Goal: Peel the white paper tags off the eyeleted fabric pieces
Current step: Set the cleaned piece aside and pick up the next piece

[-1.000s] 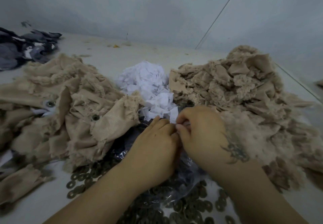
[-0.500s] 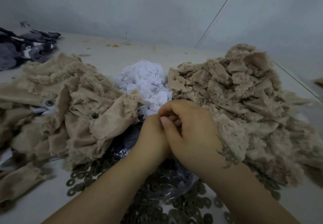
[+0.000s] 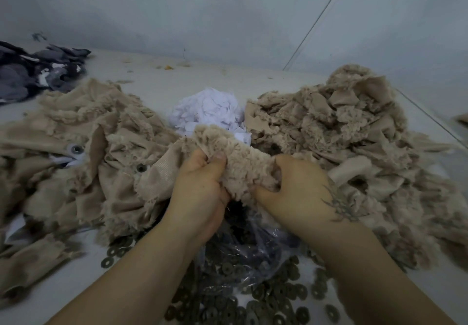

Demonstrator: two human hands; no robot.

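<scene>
fabric piece (image 3: 243,162) stretched left-right between left hand (image 3: 202,188), right hand (image 3: 296,190).

Place: a small garment or textile workshop, at a sorting bench.
Surface: a plain pale worktable (image 3: 157,89) set against a bare grey-white wall (image 3: 228,15).
Stock: heaps of frayed beige fabric offcuts left (image 3: 83,132) and right (image 3: 342,127), some showing metal eyelets (image 3: 76,149).
Waste: a mound of white paper tags (image 3: 210,112).
Hardware: loose dark metal washers (image 3: 276,297) spilling from a clear plastic bag (image 3: 253,251).
Other cloth: dark fabric scraps (image 3: 38,71) at far left.
</scene>
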